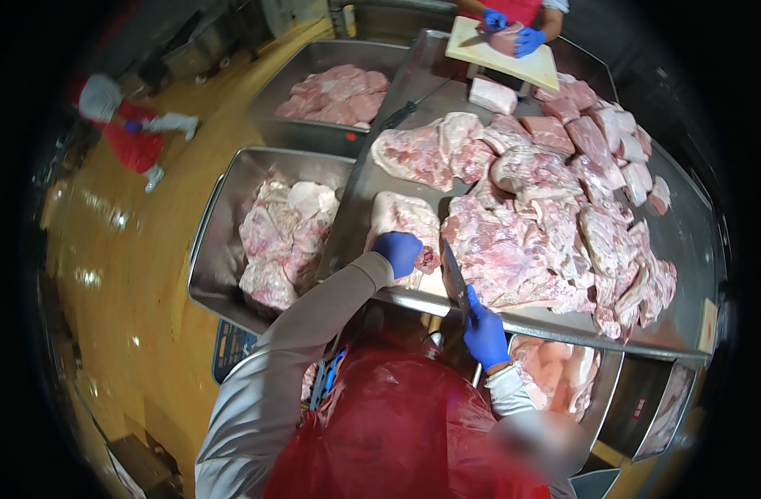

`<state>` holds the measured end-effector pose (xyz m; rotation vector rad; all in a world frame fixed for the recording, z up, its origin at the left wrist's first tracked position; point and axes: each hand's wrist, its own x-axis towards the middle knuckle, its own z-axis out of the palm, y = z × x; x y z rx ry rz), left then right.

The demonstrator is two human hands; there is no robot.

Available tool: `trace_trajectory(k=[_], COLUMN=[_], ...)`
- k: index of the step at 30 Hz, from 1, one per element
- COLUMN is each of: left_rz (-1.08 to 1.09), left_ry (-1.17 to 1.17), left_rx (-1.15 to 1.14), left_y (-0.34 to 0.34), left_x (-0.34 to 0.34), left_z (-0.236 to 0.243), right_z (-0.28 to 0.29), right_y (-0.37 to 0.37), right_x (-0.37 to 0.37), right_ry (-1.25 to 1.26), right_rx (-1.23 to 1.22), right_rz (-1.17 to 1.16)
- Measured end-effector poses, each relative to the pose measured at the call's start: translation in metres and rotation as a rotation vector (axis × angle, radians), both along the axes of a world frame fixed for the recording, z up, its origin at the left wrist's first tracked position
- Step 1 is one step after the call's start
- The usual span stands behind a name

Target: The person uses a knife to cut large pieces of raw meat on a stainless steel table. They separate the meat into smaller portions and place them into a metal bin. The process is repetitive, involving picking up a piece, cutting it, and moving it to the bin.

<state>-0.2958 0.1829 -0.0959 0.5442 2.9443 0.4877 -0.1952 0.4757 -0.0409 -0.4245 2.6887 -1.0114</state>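
Observation:
My right hand (485, 333), in a blue glove, is wrapped round the handle of a butcher's knife (454, 270), its blade pointing away from me over the table's near edge. To its left, my blue-gloved left hand (398, 252) is closed on the near end of a pale slab of meat (404, 214). A small dark red piece (428, 259) shows beside those fingers. The slab lies partly on a white cutting board (434, 284). Right of the blade spreads a large raw cut (497, 249), apart from my left hand.
More cuts (522, 173) and trimmed blocks (601, 133) cover the steel table (672, 324). Steel tubs of meat stand left (199, 274), far left (268, 125) and below right (605, 399). Across the table a co-worker's gloved hands (513, 32) handle meat. Another person (118, 125) walks on the wet floor.

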Motion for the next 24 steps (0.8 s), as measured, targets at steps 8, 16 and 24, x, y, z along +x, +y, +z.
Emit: trace_trajectory(k=[8,16,24], left_rz=[-0.322,-0.220,0.152], left_ry=[-0.008,-0.047,0.276], left_rx=[0.150,0.533,0.103], left_y=[-0.042,-0.063,-0.025], left_x=[-0.028,0.001,0.060], left_z=[-0.003,0.019,0.020], right_z=[0.008,0.016,0.007], right_y=[0.010,0.009,0.016], right_x=[0.041,0.048,0.037], right_ry=[-0.015,-0.127,-0.043], right_rx=[-0.115,-0.151,-0.128], right_rz=[-0.107,-0.112,-0.083])
